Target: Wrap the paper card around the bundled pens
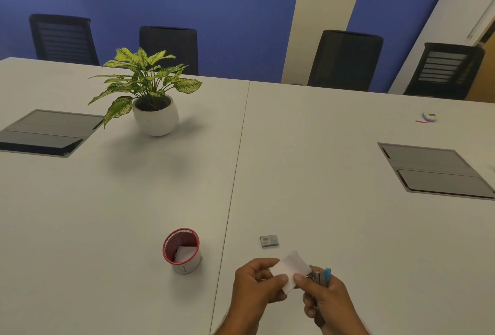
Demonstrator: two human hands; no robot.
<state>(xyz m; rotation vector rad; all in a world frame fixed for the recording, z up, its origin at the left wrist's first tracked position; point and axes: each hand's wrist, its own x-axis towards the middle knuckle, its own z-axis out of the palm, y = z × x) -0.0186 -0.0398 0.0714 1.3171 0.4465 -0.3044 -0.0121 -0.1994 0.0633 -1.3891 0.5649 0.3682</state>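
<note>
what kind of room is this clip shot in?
Most likely an office meeting room. A long white table has flush cable hatches set into it, black mesh office chairs line its far side, and a potted plant stands on it. Both hands hold a slip of paper.

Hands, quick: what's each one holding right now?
Left hand: pinches the white paper slip.
Right hand: grips a blue-handled stapler, thumb also on the paper slip.
</note>
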